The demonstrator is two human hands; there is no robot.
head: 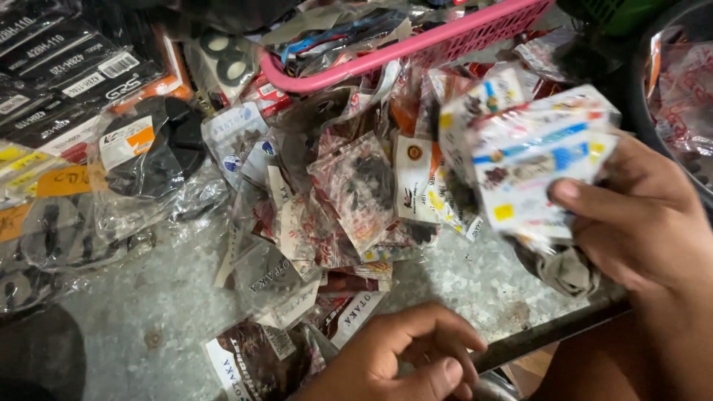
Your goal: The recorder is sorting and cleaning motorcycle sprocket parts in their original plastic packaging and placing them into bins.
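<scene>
Because the right hand [639, 223] grips a thick, fanned stack of small plastic packets [531, 163] only by its lower end, with the thumb pressed across the front and the fingers curled behind, the outer packets could, I judge, slide out and drop back among the others. The film looks slick and the stack is blurred, which suggests it is on the move, and that would loosen it further. The stack sits up and to the left of that hand, raised above the desk [171, 297].

Below and left of the right hand, the left hand [405, 356] rests near the desk's front edge with its fingers bent loosely inward, close to a fist. It seems to hold nothing, though I cannot tell whether something small lies under the fingers. Just beside its knuckles lie dark packets with white labels [252, 360], near the edge; a nudge from this hand might push them off.

Between and beyond both hands spreads a loose heap of clear packets [349, 193], overlapping and partly sliding. Further off, above the heap, a pink basket [416, 44] leans over it, and black boxes [67, 59] stand far to the left.
</scene>
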